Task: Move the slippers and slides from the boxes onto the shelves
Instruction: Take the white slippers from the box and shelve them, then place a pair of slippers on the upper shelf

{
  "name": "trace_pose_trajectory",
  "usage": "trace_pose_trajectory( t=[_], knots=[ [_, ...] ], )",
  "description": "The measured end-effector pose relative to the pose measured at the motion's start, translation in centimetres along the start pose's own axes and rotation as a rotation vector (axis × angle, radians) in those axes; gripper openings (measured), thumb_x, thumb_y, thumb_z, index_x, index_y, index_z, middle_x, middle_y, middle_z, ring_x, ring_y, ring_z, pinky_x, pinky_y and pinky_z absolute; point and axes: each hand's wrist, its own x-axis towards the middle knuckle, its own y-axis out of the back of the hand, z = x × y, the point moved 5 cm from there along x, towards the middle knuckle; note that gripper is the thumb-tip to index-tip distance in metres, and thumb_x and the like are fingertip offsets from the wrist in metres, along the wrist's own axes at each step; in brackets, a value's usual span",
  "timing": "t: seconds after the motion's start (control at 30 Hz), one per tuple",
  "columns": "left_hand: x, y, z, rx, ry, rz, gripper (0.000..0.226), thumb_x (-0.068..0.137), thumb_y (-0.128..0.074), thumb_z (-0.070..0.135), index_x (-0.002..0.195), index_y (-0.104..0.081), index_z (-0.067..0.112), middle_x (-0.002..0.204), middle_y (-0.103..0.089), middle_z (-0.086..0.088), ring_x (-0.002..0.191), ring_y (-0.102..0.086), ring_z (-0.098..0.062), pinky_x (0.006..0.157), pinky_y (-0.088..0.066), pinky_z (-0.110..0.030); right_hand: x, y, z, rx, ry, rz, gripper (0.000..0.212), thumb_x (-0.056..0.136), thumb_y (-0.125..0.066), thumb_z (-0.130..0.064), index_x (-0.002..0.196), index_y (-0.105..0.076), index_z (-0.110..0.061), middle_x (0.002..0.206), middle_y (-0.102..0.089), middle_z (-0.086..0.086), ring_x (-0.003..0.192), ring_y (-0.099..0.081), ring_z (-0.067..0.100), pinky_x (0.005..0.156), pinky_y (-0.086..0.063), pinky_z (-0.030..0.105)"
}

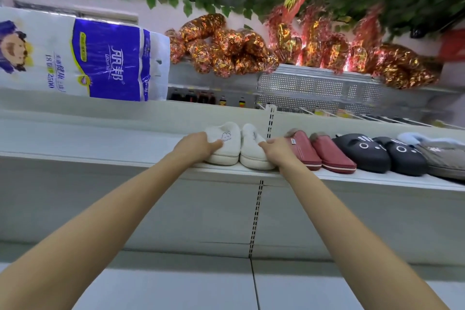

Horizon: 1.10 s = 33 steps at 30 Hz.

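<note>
Head view: both bare arms reach up to a white metal shelf (125, 156), where the left hand (195, 146) and right hand (276, 150) each curl fingers over one fluffy white slipper (227, 145) (253, 151), the pair standing side by side. Just right sit red slippers (319, 153) and black cat-face slippers (382, 153); farther up lie a blue-and-white tissue pack (83, 58) and gold-red foil bundles (226, 50).

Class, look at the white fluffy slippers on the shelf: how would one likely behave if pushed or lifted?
The white slippers look plush, so the upper probably squashes under fingers. The flat sole on the shelf suggests sliding, not rolling or tipping. Probably light for its size; each hand, left hand and right hand, handles one.
</note>
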Motion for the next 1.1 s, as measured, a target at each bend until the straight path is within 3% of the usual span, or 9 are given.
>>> trace_pose_trajectory(
  t=[0.23,0.33,0.4,0.43,0.47,0.53,0.63,0.77,1.1],
  knots=[
    [1.6,-0.7,-0.4,-0.011,-0.004,0.015,0.063,0.095,-0.047,0.06,0.129,-0.055,0.008,0.129,-0.061,-0.013,0.114,-0.058,-0.031,0.083,-0.042,-0.035,1.9,-0.6,0.3,-0.075,-0.006,0.032,0.042,0.094,-0.056,-0.018,0.057,-0.037,-0.015,0.057,-0.035,0.003,0.056,-0.033,0.019,0.051,-0.021,0.033],
    [0.9,-0.3,-0.5,0.033,-0.021,0.058,0.064,0.094,-0.046,0.062,0.132,-0.055,0.011,0.129,-0.062,-0.011,0.113,-0.058,-0.03,0.085,-0.046,-0.038,1.2,-0.3,0.1,-0.136,0.01,0.051,0.039,0.094,-0.053,-0.018,0.058,-0.041,-0.013,0.059,-0.039,0.004,0.061,-0.039,0.023,0.054,-0.026,0.033],
    [-0.2,0.6,-0.2,0.057,-0.058,0.143,0.057,0.093,-0.05,0.058,0.131,-0.058,0.016,0.128,-0.062,-0.007,0.112,-0.059,-0.028,0.087,-0.048,-0.039,0.3,0.2,-0.2,-0.124,0.064,0.074,0.024,0.095,-0.053,-0.018,0.075,-0.061,-0.008,0.076,-0.06,0.01,0.077,-0.055,0.027,0.071,-0.041,0.034],
    [-0.9,1.1,0.0,0.026,-0.088,0.195,0.05,0.093,-0.054,0.053,0.129,-0.06,0.019,0.127,-0.061,-0.005,0.112,-0.059,-0.026,0.087,-0.048,-0.038,-0.1,0.5,-0.3,-0.099,0.113,0.088,0.02,0.095,-0.054,-0.019,0.099,-0.067,-0.004,0.098,-0.068,0.013,0.094,-0.061,0.029,0.085,-0.045,0.035],
    [-1.8,1.4,0.3,-0.031,-0.131,0.243,0.042,0.092,-0.058,0.047,0.126,-0.061,0.022,0.127,-0.061,-0.002,0.112,-0.059,-0.024,0.087,-0.048,-0.037,-0.9,0.8,-0.4,-0.077,0.164,0.1,0.031,0.096,-0.054,-0.019,0.121,-0.063,-0.003,0.12,-0.066,0.012,0.111,-0.06,0.027,0.098,-0.045,0.037],
    [-4.2,1.8,1.2,-0.191,-0.255,0.307,0.031,0.09,-0.064,0.036,0.12,-0.062,0.027,0.123,-0.062,0.008,0.109,-0.061,-0.016,0.087,-0.048,-0.033,-3.7,1.7,-0.9,-0.035,0.31,0.112,0.042,0.095,-0.057,-0.021,0.136,-0.054,-0.008,0.135,-0.06,0.006,0.124,-0.055,0.021,0.108,-0.042,0.038],
    [-8.8,1.4,2.7,-0.396,-0.428,0.325,0.026,0.089,-0.07,0.025,0.114,-0.064,0.03,0.117,-0.065,0.019,0.105,-0.062,-0.005,0.092,-0.05,-0.029,-8.3,2.6,-0.9,-0.02,0.561,0.072,0.041,0.093,-0.062,-0.02,0.133,-0.057,-0.014,0.133,-0.061,-0.002,0.121,-0.054,0.011,0.105,-0.042,0.027],
    [-14.5,-0.3,4.5,-0.565,-0.522,0.284,0.026,0.088,-0.073,0.016,0.113,-0.068,0.024,0.113,-0.07,0.014,0.11,-0.065,-0.01,0.099,-0.051,-0.036,-13.9,3.6,1.2,0.009,0.72,0.01,0.038,0.089,-0.071,-0.019,0.126,-0.062,-0.013,0.123,-0.065,-0.004,0.114,-0.058,0.006,0.099,-0.044,0.018],
    [-26.6,-10.4,5.9,-0.585,-0.418,0.144,0.032,0.086,-0.078,0.018,0.116,-0.067,0.022,0.117,-0.068,0.012,0.114,-0.063,-0.013,0.099,-0.05,-0.039,-23.8,4.0,11.9,0.075,0.639,-0.233,0.039,0.089,-0.074,-0.022,0.125,-0.062,-0.015,0.122,-0.065,-0.008,0.115,-0.059,0.004,0.099,-0.046,0.021]
  ],
)
